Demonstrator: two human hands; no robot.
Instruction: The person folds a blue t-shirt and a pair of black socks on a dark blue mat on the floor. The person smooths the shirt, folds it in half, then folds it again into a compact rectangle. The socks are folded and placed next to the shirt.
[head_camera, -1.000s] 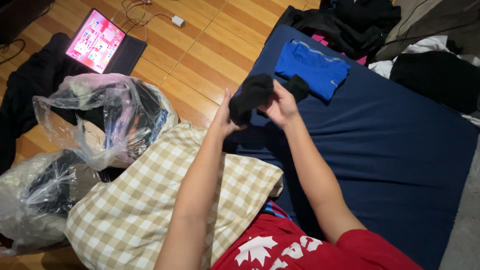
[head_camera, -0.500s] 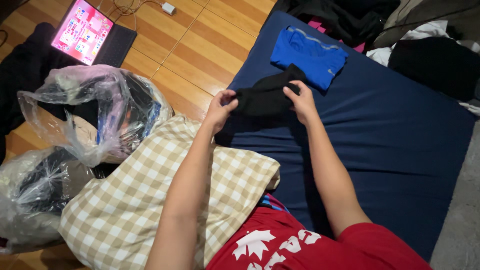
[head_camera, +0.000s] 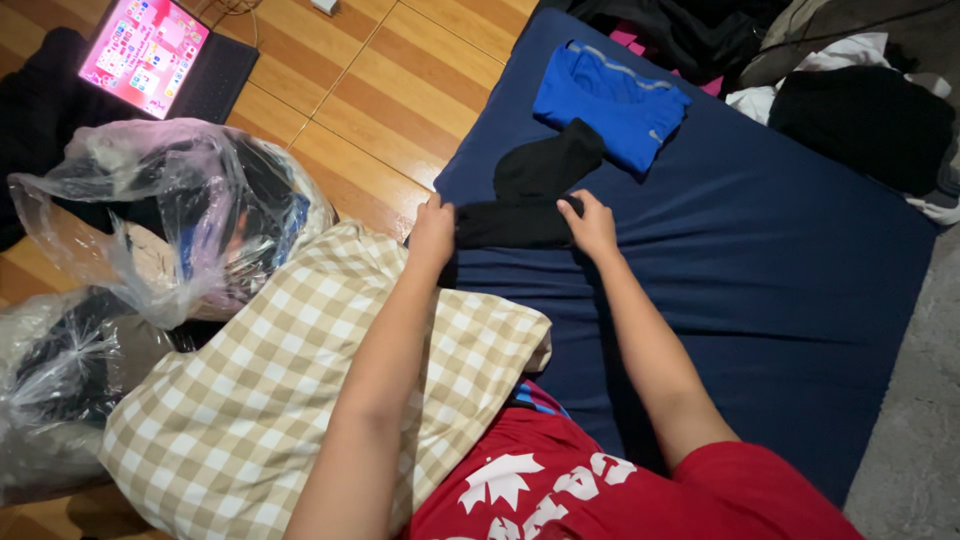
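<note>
Left hand (head_camera: 433, 232) closed on the left end of a black garment (head_camera: 512, 222), fingers curled over its edge; right hand (head_camera: 592, 225) gripping the right end, fingers bent, thumb tucked against the cloth. Garment stretched flat between the two hands on a navy mattress (head_camera: 760, 260), near its left edge. Just beyond it, touching or overlapping, a second black piece (head_camera: 550, 165), lying at a slant toward a folded blue shirt (head_camera: 610, 98). Further off, at the mattress's far end, a heap of dark clothes (head_camera: 690, 30), with another black pile (head_camera: 865, 115) and some white cloth on the right. Under the left forearm, a tan checked pillow (head_camera: 290, 400), resting against the mattress edge. Left of that, on the wooden floor (head_camera: 400, 90), clear plastic bags (head_camera: 170, 215) stuffed with clothes, and past them an open laptop (head_camera: 150, 55) with a bright pink screen. Nothing lying between hands and garment; red shirt (head_camera: 600, 500) at the bottom.
</note>
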